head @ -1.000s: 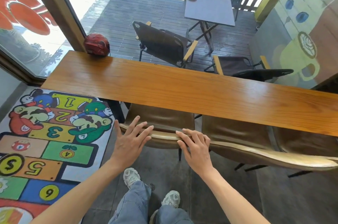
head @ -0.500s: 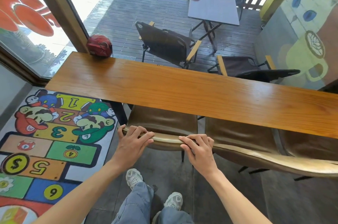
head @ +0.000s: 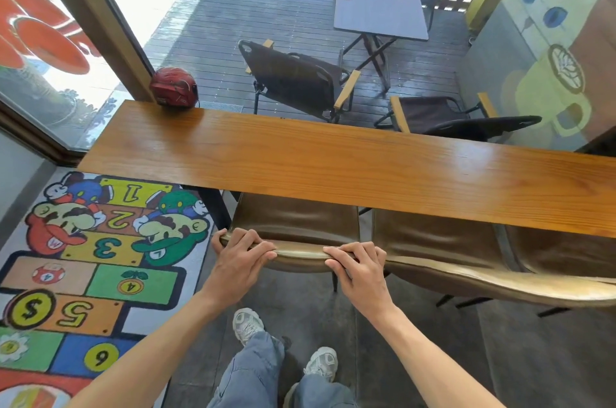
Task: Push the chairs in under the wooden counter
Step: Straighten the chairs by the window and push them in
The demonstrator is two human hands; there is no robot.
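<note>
A long wooden counter (head: 333, 160) runs across the view. Under its near edge stand brown leather chairs. The leftmost chair (head: 296, 221) has its seat partly under the counter, its backrest rim facing me. My left hand (head: 238, 257) is curled over the left end of that backrest rim. My right hand (head: 358, 266) grips the same rim near its right end. A second brown chair (head: 433, 241) stands right beside it, and a third chair (head: 566, 251) shows at the far right, both partly under the counter.
A red helmet (head: 173, 87) rests on the counter's far left corner. A colourful hopscotch mat (head: 83, 257) covers the floor at left. Beyond the glass are dark folding chairs (head: 293, 80) and a small table (head: 380, 10). My feet (head: 283, 341) stand on grey floor behind the chair.
Both hands went from resting flat with fingers spread on the backrest rim to curling around it. The chair sits a little further under the counter.
</note>
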